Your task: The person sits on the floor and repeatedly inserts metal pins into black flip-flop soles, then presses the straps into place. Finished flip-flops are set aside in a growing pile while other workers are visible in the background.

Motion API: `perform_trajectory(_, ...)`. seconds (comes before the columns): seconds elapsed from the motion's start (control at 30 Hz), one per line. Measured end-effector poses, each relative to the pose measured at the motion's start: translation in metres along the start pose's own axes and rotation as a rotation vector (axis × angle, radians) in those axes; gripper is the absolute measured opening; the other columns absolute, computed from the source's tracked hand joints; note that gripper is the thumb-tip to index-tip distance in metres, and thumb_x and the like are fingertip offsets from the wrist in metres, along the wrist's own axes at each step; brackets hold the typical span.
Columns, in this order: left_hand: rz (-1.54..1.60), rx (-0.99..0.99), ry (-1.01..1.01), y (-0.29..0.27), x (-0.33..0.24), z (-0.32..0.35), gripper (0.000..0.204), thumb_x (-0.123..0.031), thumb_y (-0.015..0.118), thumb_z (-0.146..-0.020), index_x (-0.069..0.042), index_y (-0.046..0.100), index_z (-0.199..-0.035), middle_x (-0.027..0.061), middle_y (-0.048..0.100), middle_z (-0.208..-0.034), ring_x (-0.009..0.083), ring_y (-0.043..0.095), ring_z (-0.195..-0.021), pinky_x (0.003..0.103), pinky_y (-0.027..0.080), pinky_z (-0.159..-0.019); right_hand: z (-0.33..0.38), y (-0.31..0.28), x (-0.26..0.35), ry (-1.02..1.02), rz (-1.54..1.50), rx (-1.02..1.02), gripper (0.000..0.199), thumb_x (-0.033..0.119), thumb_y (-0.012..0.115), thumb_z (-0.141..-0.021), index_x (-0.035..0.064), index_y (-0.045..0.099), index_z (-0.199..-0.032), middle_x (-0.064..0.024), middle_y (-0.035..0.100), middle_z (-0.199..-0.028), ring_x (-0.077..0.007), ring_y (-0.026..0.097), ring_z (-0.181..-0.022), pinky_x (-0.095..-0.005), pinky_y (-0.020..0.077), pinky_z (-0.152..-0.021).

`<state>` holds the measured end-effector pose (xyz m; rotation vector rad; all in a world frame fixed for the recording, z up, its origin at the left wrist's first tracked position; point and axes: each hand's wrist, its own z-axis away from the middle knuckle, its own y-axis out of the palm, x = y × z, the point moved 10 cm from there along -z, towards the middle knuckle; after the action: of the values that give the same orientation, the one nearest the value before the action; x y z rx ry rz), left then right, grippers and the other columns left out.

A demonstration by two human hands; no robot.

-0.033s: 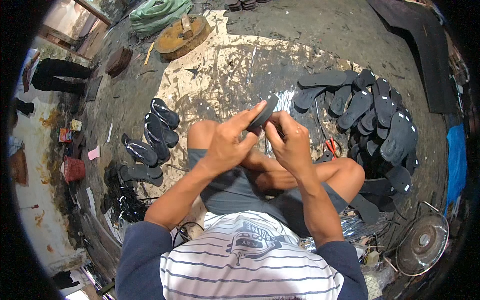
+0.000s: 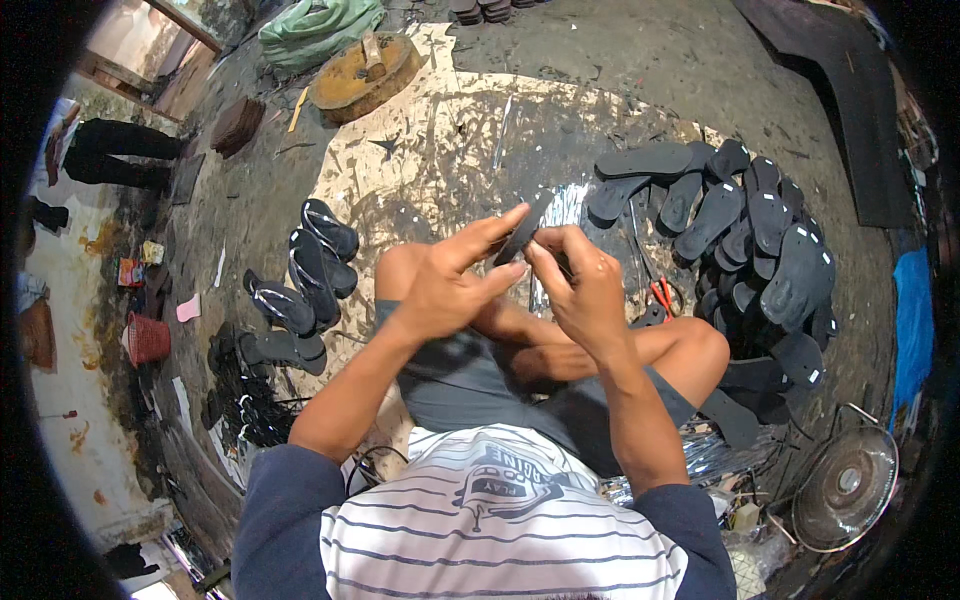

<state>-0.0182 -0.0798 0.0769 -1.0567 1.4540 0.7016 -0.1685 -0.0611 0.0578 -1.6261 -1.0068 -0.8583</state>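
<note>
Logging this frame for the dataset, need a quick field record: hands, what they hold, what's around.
left hand: grips black sandal sole from the left, fingers stretched over it
right hand: pinches the same sole from the right
posture: seated cross-legged on the floor
person's right: pile of bare black soles
person's left: finished sandals with straps
near right knee: scissors, orange handles
lower right: fan

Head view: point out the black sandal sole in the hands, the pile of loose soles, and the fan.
black sandal sole (image 2: 522, 232), head view, exposed upper end.
pile of loose soles (image 2: 745, 240), head view, a middle sole.
fan (image 2: 846, 482), head view, grille centre.
</note>
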Motion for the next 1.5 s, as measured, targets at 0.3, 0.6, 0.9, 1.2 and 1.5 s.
perform_trajectory(0.3,0.327,-0.355,-0.078,-0.058,0.051,-0.021,0.024,-0.01,0.059,-0.105,0.002,0.062,-0.126,0.0043,0.072,-0.104,0.0095,0.069,-0.093,0.027,0.059,-0.085,0.01,-0.022,0.029,-0.065,-0.146,-0.061,0.034,0.035,0.067,-0.1,0.0017,0.069,-0.107,-0.0136,0.071,-0.112,-0.0242,0.067,-0.086,-0.0339,0.053,-0.076)
perform_trajectory(0.6,-0.36,-0.497,0.08,-0.048,0.047,0.015,0.033,-0.011,0.067,-0.098,-0.002,0.067,-0.131,0.0111,0.066,-0.126,0.0222,0.064,-0.112,0.035,0.049,-0.101,0.03,0.042,-0.122,0.592,-1.092,-0.21,0.038,0.039,0.06,-0.104,0.0021,0.068,-0.11,-0.0041,0.071,-0.099,-0.0097,0.065,-0.075,-0.0244,0.0537,-0.059)
perform_trajectory(0.9,0.137,-0.178,0.095,-0.009,0.028,-0.013,0.028,-0.012,0.064,-0.1,-0.001,0.064,-0.126,0.0078,0.074,-0.086,0.0199,0.069,-0.08,0.032,0.054,-0.077,0.02,0.034,-0.117,0.537,-0.84,-0.084,0.041,0.044,0.065,-0.101,0.0032,0.067,-0.097,-0.0007,0.065,-0.082,-0.0071,0.059,-0.068,-0.0243,0.0476,-0.056)
perform_trajectory(1.2,0.691,0.126,-0.508,0.044,0.064,-0.003,0.055,-0.026,0.061,-0.102,-0.002,0.045,-0.149,0.0149,0.06,-0.137,0.0252,0.063,-0.12,0.04,0.054,-0.102,0.022,0.048,-0.045,0.096,-0.389,0.904,0.041,0.034,0.068,-0.1,-0.0021,0.065,-0.12,-0.0104,0.07,-0.111,-0.0134,0.064,-0.097,-0.0308,0.0524,-0.087)
perform_trajectory(1.5,0.599,-0.415,-0.356,-0.033,0.103,-0.004,0.041,-0.017,0.062,-0.101,0.003,0.056,-0.136,0.0169,0.068,-0.124,0.0263,0.07,-0.103,0.043,0.06,-0.089,0.027,-0.037,-0.015,-0.132,-0.074,-0.363,0.021,0.007,0.08,-0.087,0.0073,0.067,-0.104,-0.0095,0.058,-0.114,-0.015,0.061,-0.099,-0.0268,0.0497,-0.083)
